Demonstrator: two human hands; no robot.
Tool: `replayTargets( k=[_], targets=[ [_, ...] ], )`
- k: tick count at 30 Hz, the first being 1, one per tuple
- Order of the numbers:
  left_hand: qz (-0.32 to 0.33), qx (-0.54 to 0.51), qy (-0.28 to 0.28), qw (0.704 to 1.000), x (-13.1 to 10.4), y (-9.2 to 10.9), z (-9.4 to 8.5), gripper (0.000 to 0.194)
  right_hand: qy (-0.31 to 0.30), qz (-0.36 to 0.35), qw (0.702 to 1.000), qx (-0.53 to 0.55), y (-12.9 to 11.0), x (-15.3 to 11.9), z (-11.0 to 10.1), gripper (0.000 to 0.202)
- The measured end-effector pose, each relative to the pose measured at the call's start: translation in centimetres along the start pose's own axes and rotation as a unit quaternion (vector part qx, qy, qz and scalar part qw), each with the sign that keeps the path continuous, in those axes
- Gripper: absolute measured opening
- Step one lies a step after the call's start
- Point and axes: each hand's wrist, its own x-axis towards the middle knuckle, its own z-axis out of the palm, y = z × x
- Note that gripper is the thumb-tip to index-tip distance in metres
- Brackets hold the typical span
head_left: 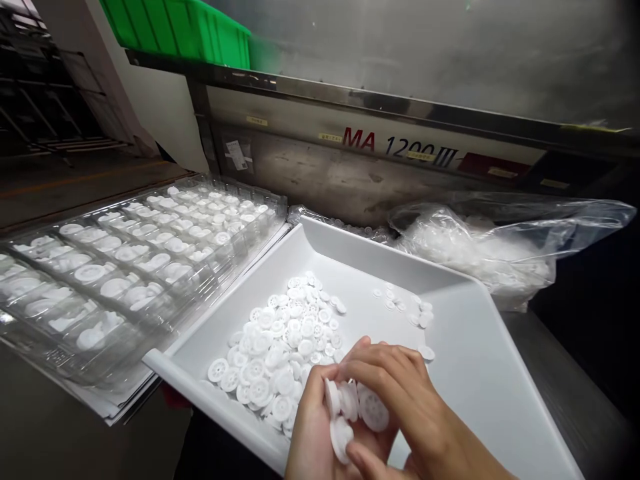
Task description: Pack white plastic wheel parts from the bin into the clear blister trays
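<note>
Low in the head view, my left hand (311, 427) is cupped, palm up, round several white plastic wheels (374, 408). My right hand (417, 400) curves over the same wheels from the right, its fingers closed about them and its fingertips near my left fingers. Both hands are above the open end of a light grey tray (500, 373). A large heap of loose white plastic wheels (280, 347), flat and round with small holes, lies on the tray's left side. A few smaller white discs (395, 300) are scattered towards its back right. My palms are partly hidden.
Left of the tray, a clear compartment tray (200, 283) holds white parts in rows, on a stack of sheets (117, 410). Behind the grey tray is a clear plastic bag (480, 247) of white parts. A green bin (175, 30) stands on the machine ledge (310, 87).
</note>
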Motion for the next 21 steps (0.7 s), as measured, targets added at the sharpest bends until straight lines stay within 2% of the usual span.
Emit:
replayTargets(
  k=[2, 4, 9, 15, 21],
  targets=[
    [-0.027, -0.02, 0.025, 0.999, 0.1, -0.1, -0.1, 0.009, -0.016, 0.016, 1.0, 0.005, 0.2, -0.1, -0.3, 0.046],
    [-0.048, -0.03, 0.04, 0.998, 0.3, -0.2, -0.4, 0.01, -0.023, 0.029, 0.999, 0.005, 0.4, -0.1, -0.5, 0.046],
    [-0.042, -0.026, 0.017, 0.999, 0.9, -0.5, -0.8, 0.02, -0.053, 0.058, 0.996, 0.04, 0.5, 0.2, -0.7, 0.031],
    [-0.066, 0.012, -0.006, 0.998, 1.6, -0.6, -0.8, 0.02, -0.027, 0.056, 0.997, 0.054, 0.9, 0.2, -0.5, 0.026],
    [-0.098, 0.018, -0.008, 0.995, 1.8, -0.8, -0.8, 0.017, 0.073, 0.117, 0.984, 0.108, 2.6, -0.6, -1.8, 0.032]
  ],
)
